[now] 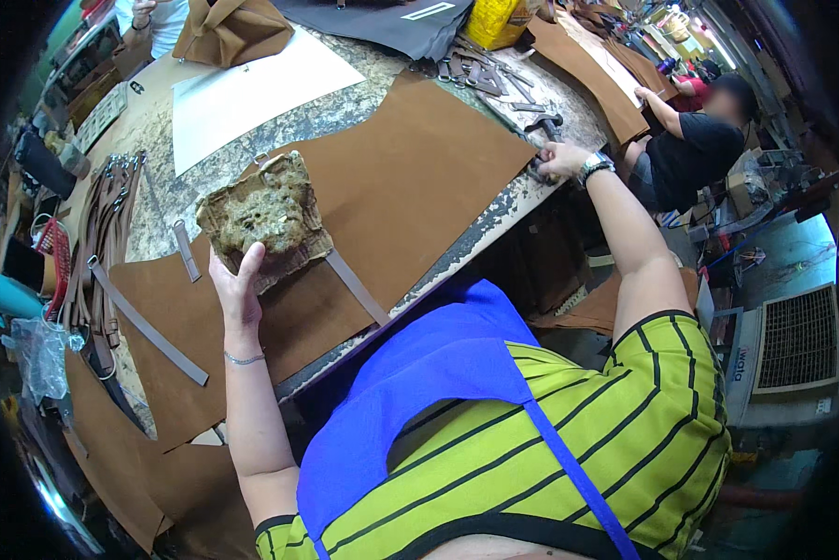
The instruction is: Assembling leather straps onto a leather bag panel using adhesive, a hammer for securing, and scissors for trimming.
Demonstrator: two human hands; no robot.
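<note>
The left hand (235, 280) is raised with the palm up, thumb and fingers spread, the forearm rising straight from the lower edge. The right arm stretches far forward, almost straight. The right hand (561, 161) is curled at the table edge, wrist bent slightly.

Striped yellow-green shirt, blue apron
</note>
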